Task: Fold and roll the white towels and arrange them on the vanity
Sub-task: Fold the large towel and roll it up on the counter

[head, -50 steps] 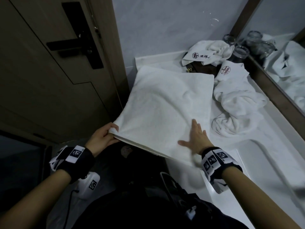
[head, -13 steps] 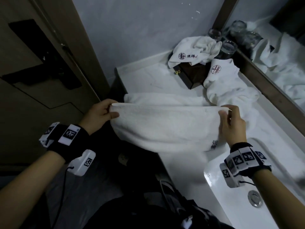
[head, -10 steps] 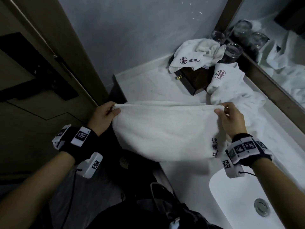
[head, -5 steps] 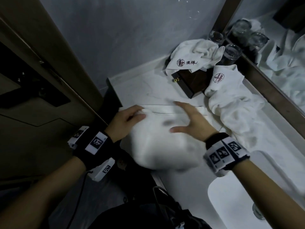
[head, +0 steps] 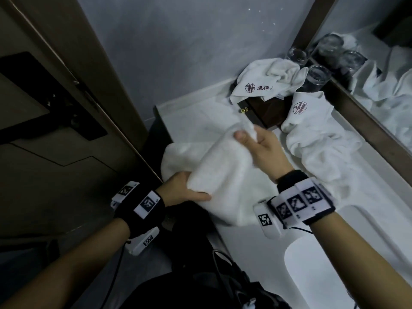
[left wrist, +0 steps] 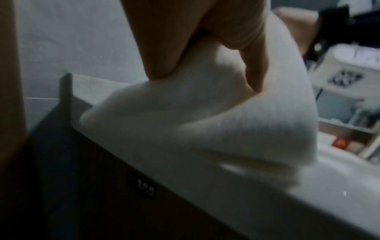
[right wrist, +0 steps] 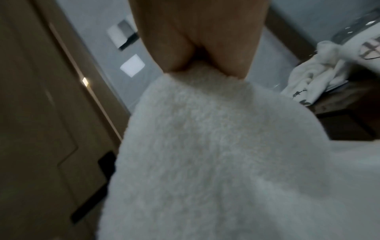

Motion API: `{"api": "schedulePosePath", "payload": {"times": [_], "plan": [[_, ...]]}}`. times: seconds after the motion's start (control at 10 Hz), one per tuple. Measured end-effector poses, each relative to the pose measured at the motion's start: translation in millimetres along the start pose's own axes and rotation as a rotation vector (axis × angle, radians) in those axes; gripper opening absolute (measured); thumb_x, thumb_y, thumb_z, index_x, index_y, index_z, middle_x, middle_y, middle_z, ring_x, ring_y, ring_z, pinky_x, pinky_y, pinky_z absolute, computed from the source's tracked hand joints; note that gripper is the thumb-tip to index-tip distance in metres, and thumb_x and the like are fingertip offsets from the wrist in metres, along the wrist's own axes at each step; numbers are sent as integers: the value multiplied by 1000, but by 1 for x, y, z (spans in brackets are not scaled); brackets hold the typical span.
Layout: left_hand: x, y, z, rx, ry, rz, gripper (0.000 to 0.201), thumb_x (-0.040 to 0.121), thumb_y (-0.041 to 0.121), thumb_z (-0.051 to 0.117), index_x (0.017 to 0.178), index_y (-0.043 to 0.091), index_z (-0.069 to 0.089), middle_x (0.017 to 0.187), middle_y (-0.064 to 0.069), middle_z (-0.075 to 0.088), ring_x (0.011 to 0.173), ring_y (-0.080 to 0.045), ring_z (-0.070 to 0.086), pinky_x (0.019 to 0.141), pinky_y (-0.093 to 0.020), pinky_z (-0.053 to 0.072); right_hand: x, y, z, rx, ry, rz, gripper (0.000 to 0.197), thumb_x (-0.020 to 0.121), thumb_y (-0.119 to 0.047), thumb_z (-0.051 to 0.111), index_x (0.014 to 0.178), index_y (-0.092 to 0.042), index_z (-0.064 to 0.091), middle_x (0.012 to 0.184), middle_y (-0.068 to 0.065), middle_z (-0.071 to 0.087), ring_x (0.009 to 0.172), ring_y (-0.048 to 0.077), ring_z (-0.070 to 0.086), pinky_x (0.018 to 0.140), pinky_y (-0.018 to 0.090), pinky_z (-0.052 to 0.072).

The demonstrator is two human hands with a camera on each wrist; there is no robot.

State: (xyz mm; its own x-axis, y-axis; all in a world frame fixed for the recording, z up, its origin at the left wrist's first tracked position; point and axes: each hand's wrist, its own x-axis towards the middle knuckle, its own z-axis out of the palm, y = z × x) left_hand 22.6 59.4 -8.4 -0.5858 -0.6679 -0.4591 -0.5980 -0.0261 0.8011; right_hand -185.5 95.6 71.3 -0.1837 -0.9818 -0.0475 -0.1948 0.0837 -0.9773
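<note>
Currently: both hands grasp one towel [head: 225,170] over the vanity [head: 200,121].
Left hand [head: 185,190] grips its near end; right hand [head: 260,148] pinches its far end, raised.

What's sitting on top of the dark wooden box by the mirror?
A crumpled white logo towel lies over the dark wooden box, covering its top; only the box's front with a small brass knob shows.
</note>
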Motion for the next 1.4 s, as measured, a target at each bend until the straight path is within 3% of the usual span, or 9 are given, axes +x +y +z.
{"api": "schedulePosePath", "payload": {"times": [0.2,0.3,0.4,0.5,0.7,0.8,0.9,1.2,1.4], "plan": [[12,-24,-14,111,31,36,27,80,17,71,102,3,64,105,-9,65,102,-19,58,93,-27,43,-1,5,-41,-86,140,70,29,88,-34,57,75,-8,57,68,-1,54,65,14,51,62,29,39],[14,-19,-28,207,102,36,16,81,12,67,97,9,68,89,3,60,92,-21,58,80,-18,41,-8,29,-55,-566,-13,305,56,75,-54,67,112,-13,59,90,-5,58,89,17,59,80,34,43],[17,-6,-33,450,-2,-37,28,81,9,63,102,28,64,93,14,51,92,-7,47,70,-3,35,-24,57,-44,-1086,-250,586,96,64,-68,66,140,-23,28,115,11,59,110,30,57,85,35,43],[27,-14,-14,942,-50,-448,20,83,12,57,86,32,59,79,19,55,84,2,56,68,-3,42,-32,77,-23,-1142,-240,642,94,67,-60,63,140,-23,17,114,10,60,107,30,58,75,31,39],[38,-23,28,829,-62,-643,38,85,17,61,122,12,52,116,-5,61,105,-17,58,91,-22,45,1,76,1,-1218,-257,565,39,78,-23,54,114,-9,44,110,10,60,102,28,59,74,30,39],[21,-3,3,825,-80,-763,10,90,16,53,97,8,56,94,-10,60,95,-18,60,81,-21,46,18,72,8,-1288,-372,576,24,75,-13,59,99,-10,59,105,7,65,95,24,64,74,27,49],[9,-28,-21,746,-55,-14,23,88,25,55,102,41,46,99,9,51,107,-18,56,86,-27,42,30,74,12,-1282,-365,529,16,76,-14,60,92,-12,59,102,7,65,93,27,64,72,26,49],[-12,-50,-34,546,123,-122,47,84,25,62,128,15,49,123,-9,58,112,-27,53,94,-36,40,94,51,63,-1278,-370,-189,37,93,-16,50,130,-19,46,114,7,61,96,27,61,67,30,42],[-20,-51,-8,424,-35,-19,49,93,26,46,139,32,31,124,-9,52,110,-28,55,90,-42,49,97,9,40,-796,-19,-259,26,86,-41,60,97,-18,65,95,6,69,88,28,62,64,32,36]]}}
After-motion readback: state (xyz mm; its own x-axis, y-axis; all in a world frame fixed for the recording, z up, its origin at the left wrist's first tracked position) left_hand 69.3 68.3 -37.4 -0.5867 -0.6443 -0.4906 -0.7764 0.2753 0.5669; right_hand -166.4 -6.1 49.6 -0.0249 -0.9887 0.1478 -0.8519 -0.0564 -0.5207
